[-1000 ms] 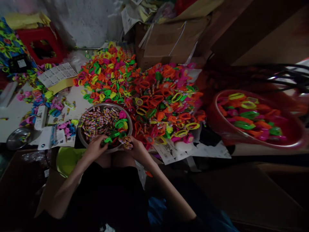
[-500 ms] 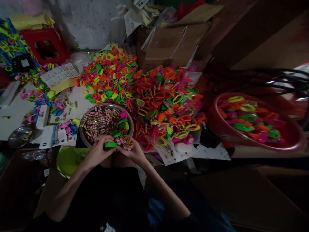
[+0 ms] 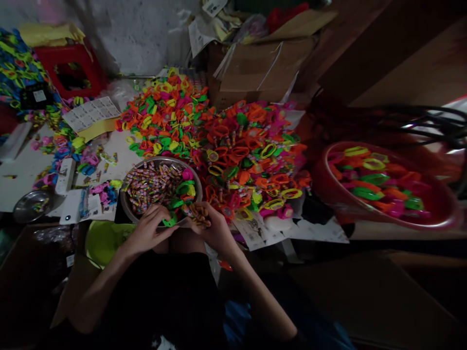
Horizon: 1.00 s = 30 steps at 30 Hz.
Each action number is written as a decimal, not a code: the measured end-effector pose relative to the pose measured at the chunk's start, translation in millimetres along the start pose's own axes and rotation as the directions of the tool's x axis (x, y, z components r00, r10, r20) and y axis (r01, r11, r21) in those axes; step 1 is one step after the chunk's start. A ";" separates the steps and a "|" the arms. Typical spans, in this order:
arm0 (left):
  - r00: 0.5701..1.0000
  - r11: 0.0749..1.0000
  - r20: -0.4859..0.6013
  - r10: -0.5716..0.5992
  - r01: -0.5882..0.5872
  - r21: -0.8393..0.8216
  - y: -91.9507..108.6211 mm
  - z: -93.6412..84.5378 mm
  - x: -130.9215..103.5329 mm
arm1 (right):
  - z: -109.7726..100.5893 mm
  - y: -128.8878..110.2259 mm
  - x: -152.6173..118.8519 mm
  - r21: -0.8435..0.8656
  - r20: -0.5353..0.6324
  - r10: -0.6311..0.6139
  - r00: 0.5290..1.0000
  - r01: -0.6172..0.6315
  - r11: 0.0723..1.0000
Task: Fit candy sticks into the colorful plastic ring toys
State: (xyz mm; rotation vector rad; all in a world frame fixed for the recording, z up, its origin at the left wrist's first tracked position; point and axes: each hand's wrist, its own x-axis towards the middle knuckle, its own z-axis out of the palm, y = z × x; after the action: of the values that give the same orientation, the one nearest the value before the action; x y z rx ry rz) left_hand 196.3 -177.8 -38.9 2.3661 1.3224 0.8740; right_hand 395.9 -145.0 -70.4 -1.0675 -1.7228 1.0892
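Observation:
My left hand (image 3: 153,226) is closed on a green plastic toy watch (image 3: 170,220), at the near rim of a metal bowl (image 3: 199,187). In my right hand (image 3: 216,229), just right of it, is a bunch of small wrapped candy rolls (image 3: 199,215), their brownish ends showing. Many more striped candy rolls (image 3: 151,182) fill the left of the bowl. Green, yellow and pink toy watches (image 3: 185,187) lie on its right side. My fingers partly hide both held things.
Heaps of bright toy watches (image 3: 251,155) cover the table behind and right of the bowl. A red basin (image 3: 438,204) with more watches stands at the right. A cardboard box (image 3: 255,68) is at the back, a red stool (image 3: 69,68) at the back left, a green container (image 3: 100,243) below.
My right hand has moved a little right and turned, carrying the candy rolls away from my left hand. The green watch has tilted in my left fingers.

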 end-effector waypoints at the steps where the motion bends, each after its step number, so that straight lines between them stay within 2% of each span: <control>1: 1.000 0.999 -0.002 0.006 -0.006 0.045 0.7 -0.2 0.5 | -2.7 -3.3 -2.7 -0.117 0.008 -0.068 0.998 0.069 0.991; 3: 1.000 0.996 -0.015 0.001 0.000 0.087 1.8 -0.8 2.0 | -7.7 -9.3 -8.4 -0.323 0.060 -0.222 0.973 0.230 0.918; 5: 0.999 0.997 -0.030 -0.013 0.015 0.075 1.9 -0.7 3.5 | -11.4 -14.2 -13.2 -0.463 0.147 -0.334 0.931 0.363 0.808; 7: 0.999 0.998 -0.035 -0.034 0.036 0.050 0.6 0.4 4.3 | -14.1 -17.7 -15.7 -0.537 0.239 -0.352 0.905 0.426 0.728; 9: 0.998 0.998 -0.032 -0.056 0.057 0.027 -1.3 1.9 4.1 | -16.4 -20.2 -15.8 -0.564 0.309 -0.321 0.895 0.444 0.696; 12: 0.995 0.995 0.004 -0.097 0.097 -0.006 -3.1 3.2 2.6 | -19.7 -22.5 -13.5 -0.569 0.369 -0.294 0.882 0.464 0.679; 19: 0.989 0.994 0.095 -0.112 0.112 0.012 -2.3 0.9 1.1 | -23.0 -23.6 -10.1 -0.577 0.445 -0.334 0.831 0.551 0.603; 28: 0.971 0.987 0.223 -0.083 0.049 0.156 4.2 -5.1 8.1 | -24.8 -31.4 -6.6 -0.541 0.519 -0.238 0.821 0.531 0.653; 30: 0.969 0.983 0.243 -0.045 0.000 0.181 4.4 -5.8 8.4 | -24.7 -31.9 -5.6 -0.537 0.542 -0.207 0.815 0.525 0.660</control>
State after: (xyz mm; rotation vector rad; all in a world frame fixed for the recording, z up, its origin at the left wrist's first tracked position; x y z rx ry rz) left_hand 198.8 -173.3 -29.0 2.4914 1.3719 0.4499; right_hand 413.2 -152.7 -34.4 -0.8105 -2.6960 0.4266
